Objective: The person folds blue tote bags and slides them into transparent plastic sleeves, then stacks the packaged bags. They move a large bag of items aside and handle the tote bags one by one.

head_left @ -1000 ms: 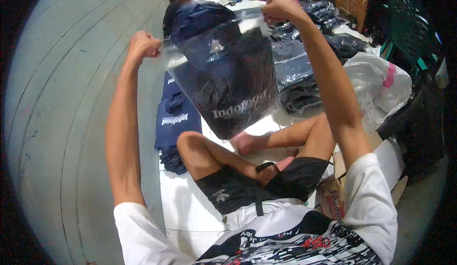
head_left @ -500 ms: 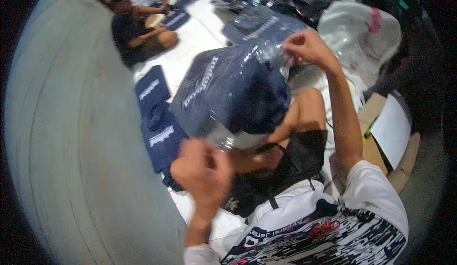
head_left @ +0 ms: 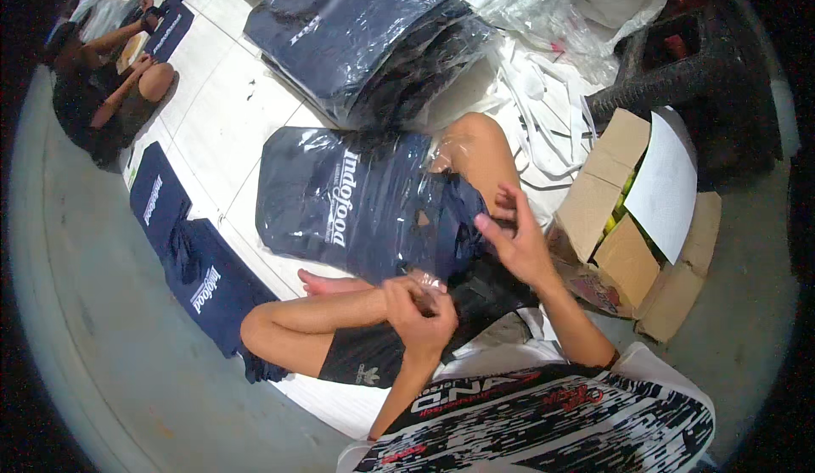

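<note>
A navy cloth item with white print lies across my lap, partly inside a clear plastic bag. Bunched navy cloth shows at the end nearest me. My left hand is closed, pinching the near left corner of the plastic. My right hand is open beside the bunched cloth, fingers apart; whether its thumb touches the cloth I cannot tell.
Beyond my knee is a stack of plastic-wrapped navy items. Unwrapped navy pieces lie at left. An open cardboard box and white straps are at right, crumpled clear plastic behind. Another person sits far left.
The plastic bag with the navy cloth came down onto my lap and flattened. My right hand released the plastic's far edge and moved down toward me. The view has shifted.
</note>
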Tool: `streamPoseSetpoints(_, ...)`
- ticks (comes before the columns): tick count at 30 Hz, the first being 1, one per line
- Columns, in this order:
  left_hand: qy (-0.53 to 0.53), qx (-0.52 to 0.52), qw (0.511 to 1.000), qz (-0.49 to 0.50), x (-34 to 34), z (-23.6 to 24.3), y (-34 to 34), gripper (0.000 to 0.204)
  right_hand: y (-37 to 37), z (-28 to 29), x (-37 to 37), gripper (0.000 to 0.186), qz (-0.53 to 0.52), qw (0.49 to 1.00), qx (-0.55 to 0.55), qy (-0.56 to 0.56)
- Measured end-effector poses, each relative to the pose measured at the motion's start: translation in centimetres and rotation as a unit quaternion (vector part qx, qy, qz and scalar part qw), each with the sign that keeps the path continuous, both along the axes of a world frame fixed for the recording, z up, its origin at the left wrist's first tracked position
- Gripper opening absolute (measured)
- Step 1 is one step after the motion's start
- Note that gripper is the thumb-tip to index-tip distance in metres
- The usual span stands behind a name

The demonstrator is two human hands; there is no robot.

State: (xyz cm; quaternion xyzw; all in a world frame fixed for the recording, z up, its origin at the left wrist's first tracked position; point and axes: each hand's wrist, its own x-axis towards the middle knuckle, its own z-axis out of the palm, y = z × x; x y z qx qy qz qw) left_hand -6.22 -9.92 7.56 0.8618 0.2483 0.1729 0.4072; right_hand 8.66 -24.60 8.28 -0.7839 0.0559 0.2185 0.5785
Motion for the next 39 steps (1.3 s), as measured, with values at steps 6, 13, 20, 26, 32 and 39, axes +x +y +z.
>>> streamPoseSetpoints(6, 0.007, 0.001, 0.998, -0.063, 4.2, -0.9, 2.6, 0.022, 2.7, -1.7, 0.1, 0.117, 0.088, 0.991, -0.100, -0.001)
streamPoseSetpoints(13, -0.035, -0.001, 0.999, 0.027, 4.1, 0.9, 4.4, 0.006, 4.0, 0.2, -0.1, 0.057, 0.115, 0.975, -0.116, -0.154)
streamPoseSetpoints(20, -0.053, 0.009, 0.994, 0.091, 4.5, 1.6, 4.3, 0.004, 10.8, -0.5, 2.3, 0.053, 0.209, 0.917, -0.218, -0.259)
streamPoseSetpoints(26, -0.087, 0.036, 0.994, 0.060, 4.5, 2.1, 3.0, 0.007, 13.5, -6.4, 2.6, 0.070, 0.269, 0.889, -0.258, -0.267)
streamPoseSetpoints(32, -0.074, -0.051, 0.994, 0.055, 2.5, 0.6, 2.7, 0.009, 13.6, -7.1, 1.4, 0.069, 0.163, 0.955, 0.202, 0.144)
streamPoseSetpoints(39, -0.013, -0.046, 0.997, -0.058, 2.2, -2.4, -0.3, 0.009, 11.4, -11.7, 1.9, 0.064, 0.135, 0.583, 0.699, 0.391)
